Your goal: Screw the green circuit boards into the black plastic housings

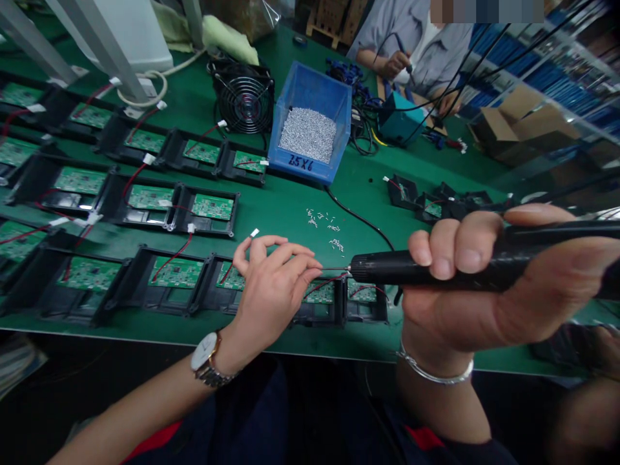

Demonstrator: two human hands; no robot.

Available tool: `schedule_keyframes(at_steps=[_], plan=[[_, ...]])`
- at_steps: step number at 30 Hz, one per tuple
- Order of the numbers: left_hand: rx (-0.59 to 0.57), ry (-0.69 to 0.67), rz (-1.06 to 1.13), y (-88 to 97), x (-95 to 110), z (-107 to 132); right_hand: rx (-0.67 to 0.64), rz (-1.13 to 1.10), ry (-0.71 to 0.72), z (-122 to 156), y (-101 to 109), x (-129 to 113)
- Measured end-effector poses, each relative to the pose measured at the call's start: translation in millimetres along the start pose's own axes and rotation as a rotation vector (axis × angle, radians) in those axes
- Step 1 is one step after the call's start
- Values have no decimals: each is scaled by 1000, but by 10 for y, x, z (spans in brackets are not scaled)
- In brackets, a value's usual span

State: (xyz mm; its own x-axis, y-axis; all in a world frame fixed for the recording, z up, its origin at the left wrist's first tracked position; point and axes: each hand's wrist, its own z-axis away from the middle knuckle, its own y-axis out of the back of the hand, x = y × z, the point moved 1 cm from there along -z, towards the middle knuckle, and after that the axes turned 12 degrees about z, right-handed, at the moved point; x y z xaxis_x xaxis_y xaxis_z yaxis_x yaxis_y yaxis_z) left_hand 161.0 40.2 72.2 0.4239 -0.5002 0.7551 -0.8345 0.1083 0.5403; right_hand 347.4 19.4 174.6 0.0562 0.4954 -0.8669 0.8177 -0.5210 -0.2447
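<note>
My right hand (465, 284) is wrapped round a black electric screwdriver (382, 268), held level with its thin bit pointing left. The fingertips of my left hand (276, 278) pinch together at the tip of that bit; any screw between them is too small to make out. Below and behind my left hand lie black plastic housings (334, 313) holding green circuit boards (320, 294) with red and black wires. Just beyond my hands, small loose screws (336, 245) are scattered on the green table mat (285, 206).
A blue bin (310, 171) full of small screws (307, 132) stands beside a black fan (245, 97). Rows of housings (174, 278) fill the left side. More small housings (402, 190) lie at right. Across the table a co-worker's hand (397, 64) holds a pen-like tool. A cable (361, 223) crosses the mat.
</note>
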Motion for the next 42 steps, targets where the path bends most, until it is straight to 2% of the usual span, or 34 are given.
schedule_keyframes(at_steps=[7,13,17,25,36,39,42], plan=[[8,-31,4,92,-21,-29,-15,-48,-24,-4,-14,-62],[-5,-65,-26,99,-37,-8,-84,11,-39,29,-19,-93],[-22,-84,-46,102,-39,5,-104,-31,-37,39,1,-81],[-18,-53,3,124,-56,20,-103,-85,-44,37,9,-78],[9,-95,69,205,-86,13,-132,-80,-107,-1,108,-136],[-9,-94,71,214,-97,22,-105,-61,-148,26,97,-146],[-43,-119,75,217,-115,37,-122,-58,-127,49,102,-139]])
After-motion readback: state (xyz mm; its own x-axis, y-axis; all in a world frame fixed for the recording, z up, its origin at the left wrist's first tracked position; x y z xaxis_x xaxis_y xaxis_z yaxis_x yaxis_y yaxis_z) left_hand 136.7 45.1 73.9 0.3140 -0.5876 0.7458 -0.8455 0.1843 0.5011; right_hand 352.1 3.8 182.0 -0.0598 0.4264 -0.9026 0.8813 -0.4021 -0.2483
